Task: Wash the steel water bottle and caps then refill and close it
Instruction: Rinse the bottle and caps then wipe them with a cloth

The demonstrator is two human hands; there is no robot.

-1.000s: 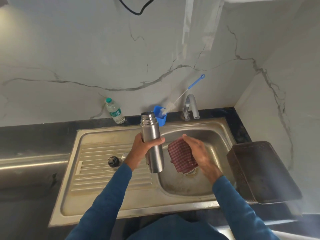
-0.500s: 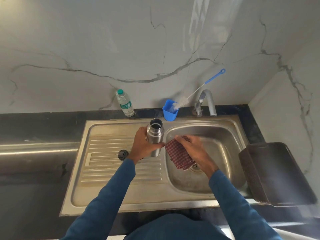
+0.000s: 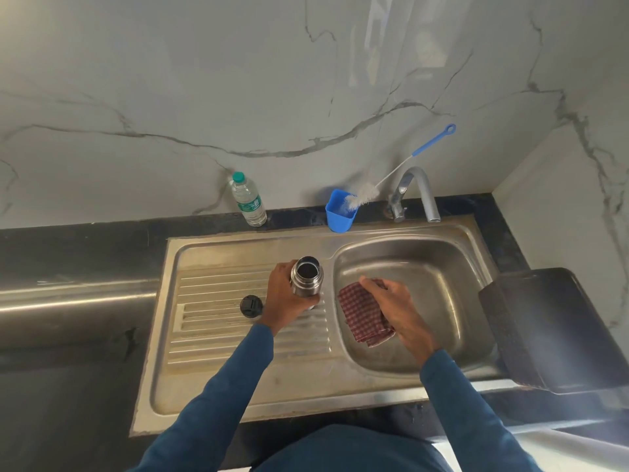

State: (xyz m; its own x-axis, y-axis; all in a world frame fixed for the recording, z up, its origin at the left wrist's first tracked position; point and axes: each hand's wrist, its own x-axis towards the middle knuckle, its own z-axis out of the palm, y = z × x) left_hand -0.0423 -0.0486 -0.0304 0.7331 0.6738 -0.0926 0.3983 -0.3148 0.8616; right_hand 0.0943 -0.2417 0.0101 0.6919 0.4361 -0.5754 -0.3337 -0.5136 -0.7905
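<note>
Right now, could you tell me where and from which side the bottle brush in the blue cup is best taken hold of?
Grip the bottle brush by its blue handle, from above and the right. Its bristle head sits in the blue cup, while the handle leans up and right past the tap, free in the air with a loop at the tip.

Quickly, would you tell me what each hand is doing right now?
Left hand: closed around the steel bottle.
Right hand: holding the checked cloth.

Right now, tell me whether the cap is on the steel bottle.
No: the steel bottle stands open-mouthed in the left hand, and the black cap lies beside it.
</note>
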